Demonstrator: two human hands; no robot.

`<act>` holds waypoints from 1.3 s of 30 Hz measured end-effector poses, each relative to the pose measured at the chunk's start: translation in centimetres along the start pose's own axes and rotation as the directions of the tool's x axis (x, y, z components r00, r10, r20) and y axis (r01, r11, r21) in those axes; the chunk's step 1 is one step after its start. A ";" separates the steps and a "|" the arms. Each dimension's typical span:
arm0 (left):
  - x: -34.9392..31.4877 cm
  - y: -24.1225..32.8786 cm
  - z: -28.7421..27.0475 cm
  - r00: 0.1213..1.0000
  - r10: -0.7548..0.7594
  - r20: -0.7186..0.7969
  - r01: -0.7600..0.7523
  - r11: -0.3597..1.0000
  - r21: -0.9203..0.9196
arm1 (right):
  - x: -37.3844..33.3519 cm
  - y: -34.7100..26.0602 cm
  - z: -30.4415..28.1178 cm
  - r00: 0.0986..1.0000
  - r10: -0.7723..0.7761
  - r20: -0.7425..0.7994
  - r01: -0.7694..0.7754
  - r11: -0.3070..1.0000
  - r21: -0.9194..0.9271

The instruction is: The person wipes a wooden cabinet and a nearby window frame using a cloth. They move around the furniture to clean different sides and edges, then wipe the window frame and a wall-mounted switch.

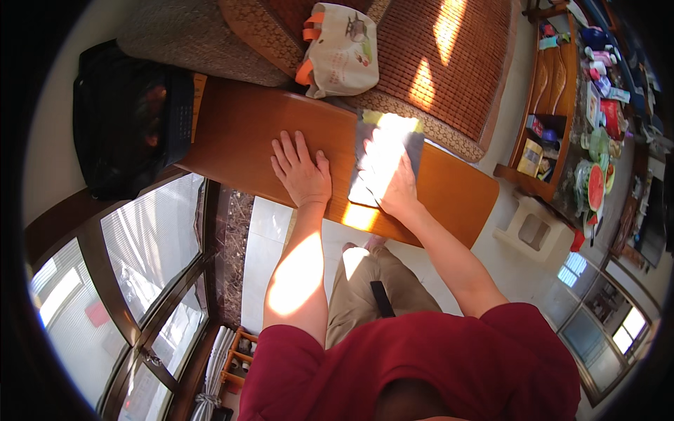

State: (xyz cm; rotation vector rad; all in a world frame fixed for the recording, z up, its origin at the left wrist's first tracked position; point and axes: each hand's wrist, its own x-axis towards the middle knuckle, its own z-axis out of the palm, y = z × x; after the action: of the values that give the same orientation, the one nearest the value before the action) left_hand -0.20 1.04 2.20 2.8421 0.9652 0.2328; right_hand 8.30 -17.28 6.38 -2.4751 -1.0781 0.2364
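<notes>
My left hand [303, 172] lies palm down on a narrow brown wooden table [246, 133], its fingers spread and nothing in it. To its right, my right hand [394, 186] rests flat on a grey cloth [361, 137] with a yellowish far edge, spread out on the same tabletop. Strong sunlight washes out most of that hand and the middle of the cloth, so single fingers are hard to make out. The fingers I can see are stretched out and pressed to the cloth.
A black bag [126, 126] stands at the table's left end. Beyond the table, a cream tote bag [344, 52] with orange handles rests by a seat covered with a brown woven mat [449, 70]. A beige stool [533, 228] and a crowded cabinet are to the right; glazed doors [154, 224] are at left.
</notes>
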 end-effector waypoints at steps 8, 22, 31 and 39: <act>0.3 0.7 0.2 0.998 -0.033 0.047 0.037 0.996 -0.082 | -1.5 1.9 0.2 0.972 -0.198 0.124 0.216 0.965 -0.150; 0.3 -0.1 -1.0 0.994 -0.057 0.090 0.069 0.988 -0.138 | 7.3 -1.4 2.0 0.958 -0.276 0.080 0.277 0.961 0.008; -0.1 -1.3 -1.4 0.996 -0.087 -0.011 0.070 0.865 -0.496 | 10.6 -5.2 2.8 0.918 -0.370 0.142 0.384 0.918 -0.093; -0.2 -9.1 -6.5 0.986 -0.161 -0.048 0.071 0.658 -0.750 | 15.3 -15.2 9.8 0.826 -0.527 0.200 0.540 0.841 -0.013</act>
State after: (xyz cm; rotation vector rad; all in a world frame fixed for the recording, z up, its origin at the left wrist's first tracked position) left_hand -7.00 8.55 6.97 2.0063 0.8047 0.6196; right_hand 5.59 6.22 4.63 -2.1203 -1.8381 0.2641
